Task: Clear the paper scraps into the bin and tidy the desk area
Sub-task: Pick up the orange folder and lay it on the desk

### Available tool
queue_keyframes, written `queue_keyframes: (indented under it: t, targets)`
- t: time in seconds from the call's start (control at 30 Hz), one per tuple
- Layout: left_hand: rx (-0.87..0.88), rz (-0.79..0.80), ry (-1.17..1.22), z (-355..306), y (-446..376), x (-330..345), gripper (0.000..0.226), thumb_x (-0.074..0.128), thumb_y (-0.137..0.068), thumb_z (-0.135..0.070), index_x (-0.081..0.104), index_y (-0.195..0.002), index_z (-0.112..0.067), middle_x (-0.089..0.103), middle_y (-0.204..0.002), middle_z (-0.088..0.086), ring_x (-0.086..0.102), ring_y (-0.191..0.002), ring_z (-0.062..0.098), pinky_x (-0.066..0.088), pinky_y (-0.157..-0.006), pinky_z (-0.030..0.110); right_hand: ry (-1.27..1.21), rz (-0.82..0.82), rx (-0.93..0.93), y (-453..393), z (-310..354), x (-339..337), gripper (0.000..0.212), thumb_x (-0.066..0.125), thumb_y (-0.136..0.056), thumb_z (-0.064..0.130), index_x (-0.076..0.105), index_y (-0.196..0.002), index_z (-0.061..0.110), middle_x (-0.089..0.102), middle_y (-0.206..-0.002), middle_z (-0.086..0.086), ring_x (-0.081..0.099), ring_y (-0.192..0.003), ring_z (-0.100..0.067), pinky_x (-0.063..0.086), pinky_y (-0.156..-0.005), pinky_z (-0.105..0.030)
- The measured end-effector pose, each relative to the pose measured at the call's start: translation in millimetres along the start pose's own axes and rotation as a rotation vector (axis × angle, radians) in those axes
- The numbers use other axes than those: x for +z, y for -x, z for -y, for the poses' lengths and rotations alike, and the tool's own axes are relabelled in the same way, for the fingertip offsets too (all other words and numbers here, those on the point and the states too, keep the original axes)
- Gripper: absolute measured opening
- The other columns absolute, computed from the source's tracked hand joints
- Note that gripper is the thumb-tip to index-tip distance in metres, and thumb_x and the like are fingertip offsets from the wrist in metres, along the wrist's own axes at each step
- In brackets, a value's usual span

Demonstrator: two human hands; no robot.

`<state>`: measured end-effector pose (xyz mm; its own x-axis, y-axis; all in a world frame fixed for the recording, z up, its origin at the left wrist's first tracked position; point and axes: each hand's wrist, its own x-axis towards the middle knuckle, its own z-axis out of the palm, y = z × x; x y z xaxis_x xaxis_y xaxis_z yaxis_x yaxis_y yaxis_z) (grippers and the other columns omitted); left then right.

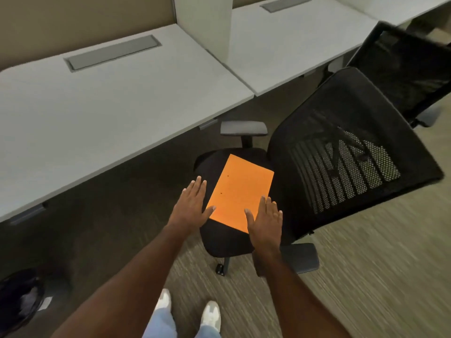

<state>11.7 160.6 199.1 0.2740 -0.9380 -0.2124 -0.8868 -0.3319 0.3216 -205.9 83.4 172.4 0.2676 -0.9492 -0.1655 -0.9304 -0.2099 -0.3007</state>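
Observation:
An orange sheet of paper (pixel 241 191) lies flat on the black seat of an office chair (pixel 341 152). My left hand (pixel 192 206) hovers at the sheet's near left corner, fingers spread, thumb touching or just over the paper's edge. My right hand (pixel 266 220) is at the near right corner, fingers apart, covering a bit of that edge. Neither hand holds anything. A black bin (pixel 19 303) with a liner and some pale scraps inside stands on the floor at the lower left.
A long grey desk (pixel 97 108) runs along the left, with a second desk (pixel 280 45) beyond a white divider. A second black mesh chair (pixel 410 59) is at the far right. The chair's armrests (pixel 244 128) flank the seat. My feet stand on the carpet below.

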Motion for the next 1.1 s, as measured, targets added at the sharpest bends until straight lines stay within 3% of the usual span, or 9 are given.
queue_keyframes:
  t: [0.33,0.47,0.57,0.67,0.77,0.87,0.97,1.1]
  targets:
    - [-0.046,0.150,0.050,32,-131,99,0.084,0.047,-0.099,-0.051,0.006,-0.159,-0.009,0.009,-0.168,0.010,0.010,-0.155,0.026,0.016,-0.125,0.043,0.004,0.034,0.130,-94,-43,81,0.075,0.032,-0.101,0.059,0.016,-0.159,0.014,0.019,-0.166,-0.009,0.017,-0.153,-0.027,0.019,-0.124,-0.045]
    - [-0.176,0.147,0.226,37,-176,138,0.077,0.052,-0.099,-0.046,0.019,-0.158,-0.010,0.036,-0.158,0.011,0.035,-0.145,0.029,0.036,-0.114,0.044,-0.094,0.051,0.221,-124,-63,118,0.078,0.041,-0.100,0.056,0.014,-0.159,0.014,0.021,-0.166,-0.009,0.025,-0.150,-0.030,0.035,-0.116,-0.045]
    - [-0.264,0.088,0.317,40,-199,158,0.065,0.053,-0.100,-0.039,0.034,-0.153,-0.008,0.052,-0.146,0.013,0.047,-0.135,0.029,0.042,-0.109,0.043,-0.238,0.055,0.364,-138,-74,141,0.081,0.050,-0.099,0.049,0.011,-0.160,0.013,0.028,-0.162,-0.012,0.034,-0.144,-0.034,0.042,-0.107,-0.048]
    - [-0.353,0.084,0.386,44,-212,172,0.055,0.056,-0.098,-0.036,0.046,-0.144,-0.006,0.058,-0.137,0.015,0.055,-0.126,0.033,0.046,-0.102,0.042,-0.381,0.107,0.512,-144,-78,158,0.086,0.059,-0.097,0.044,0.010,-0.160,0.011,0.032,-0.160,-0.015,0.036,-0.143,-0.037,0.040,-0.110,-0.049]
    - [-0.414,0.119,0.416,46,-218,182,0.053,0.059,-0.096,-0.035,0.050,-0.139,-0.006,0.058,-0.134,0.016,0.058,-0.119,0.033,0.051,-0.097,0.044,-0.317,0.138,0.553,-146,-75,171,0.087,0.064,-0.093,0.043,0.018,-0.158,0.009,0.034,-0.156,-0.016,0.036,-0.141,-0.037,0.039,-0.109,-0.048]
    - [-0.414,0.133,0.424,46,-220,191,0.046,0.059,-0.097,-0.034,0.055,-0.133,-0.007,0.059,-0.129,0.014,0.061,-0.112,0.032,0.052,-0.090,0.041,-0.332,0.128,0.620,-154,-74,178,0.078,0.068,-0.090,0.041,0.034,-0.152,0.008,0.044,-0.147,-0.017,0.044,-0.133,-0.037,0.043,-0.105,-0.047]
    - [-0.437,0.158,0.450,46,-221,194,0.037,0.057,-0.099,-0.032,0.058,-0.127,-0.008,0.063,-0.124,0.013,0.061,-0.111,0.031,0.048,-0.084,0.038,-0.537,0.062,0.731,-160,-70,179,0.052,0.071,-0.090,0.028,0.052,-0.134,0.007,0.060,-0.132,-0.016,0.059,-0.118,-0.034,0.051,-0.096,-0.046]
    - [-0.468,0.168,0.507,48,-220,192,0.026,0.057,-0.099,-0.029,0.063,-0.114,-0.008,0.067,-0.114,0.012,0.063,-0.103,0.029,0.048,-0.078,0.035,-0.702,-0.049,0.800,-157,-63,175,0.033,0.066,-0.093,0.016,0.055,-0.124,0.008,0.066,-0.120,-0.015,0.065,-0.105,-0.033,0.055,-0.084,-0.043]
